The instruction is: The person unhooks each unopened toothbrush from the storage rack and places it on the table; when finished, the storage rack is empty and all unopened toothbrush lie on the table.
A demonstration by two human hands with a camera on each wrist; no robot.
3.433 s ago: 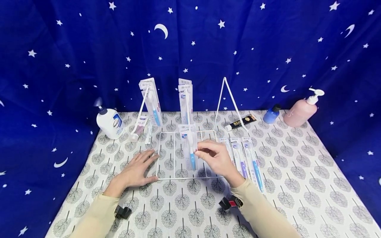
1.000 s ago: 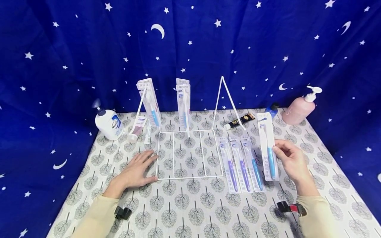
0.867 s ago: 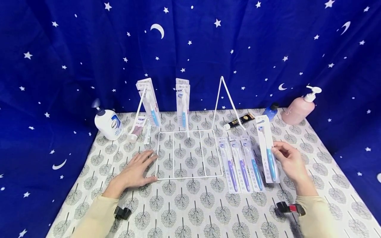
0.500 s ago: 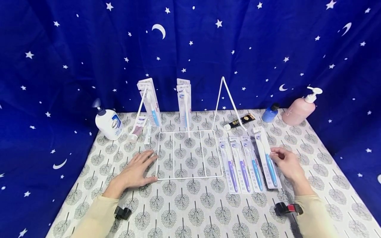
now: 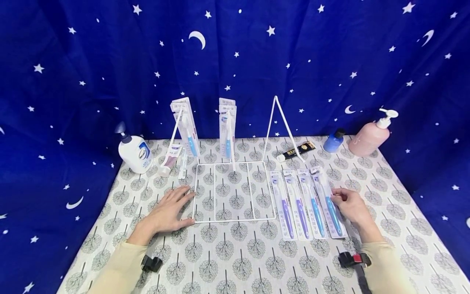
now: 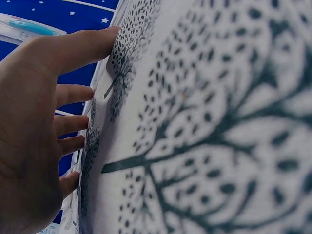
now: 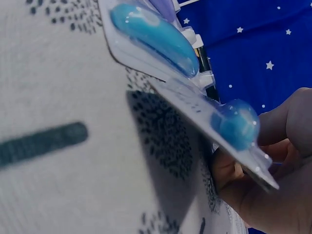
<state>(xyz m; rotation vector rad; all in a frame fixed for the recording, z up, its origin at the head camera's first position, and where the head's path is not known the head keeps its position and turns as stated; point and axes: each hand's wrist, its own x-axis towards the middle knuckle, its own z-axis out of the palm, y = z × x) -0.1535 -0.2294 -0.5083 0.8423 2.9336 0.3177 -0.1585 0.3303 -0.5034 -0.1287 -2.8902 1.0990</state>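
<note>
1 L hand (image 5: 167, 210) splayed by rack (image 5: 214, 192); R hand (image 5: 353, 208) pinching brush pkg (image 5: 332, 211).

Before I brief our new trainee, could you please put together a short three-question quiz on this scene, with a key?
1. Which hand holds the rightmost toothbrush pack in the head view?
2. True or false: the black tube is standing upright.
3. Counting the held one, how many packs in the row of toothbrush packs have purple handles?

Key
1. The right hand.
2. False: it lies on the patterned cloth.
3. Two; the other two handles are blue.
</note>
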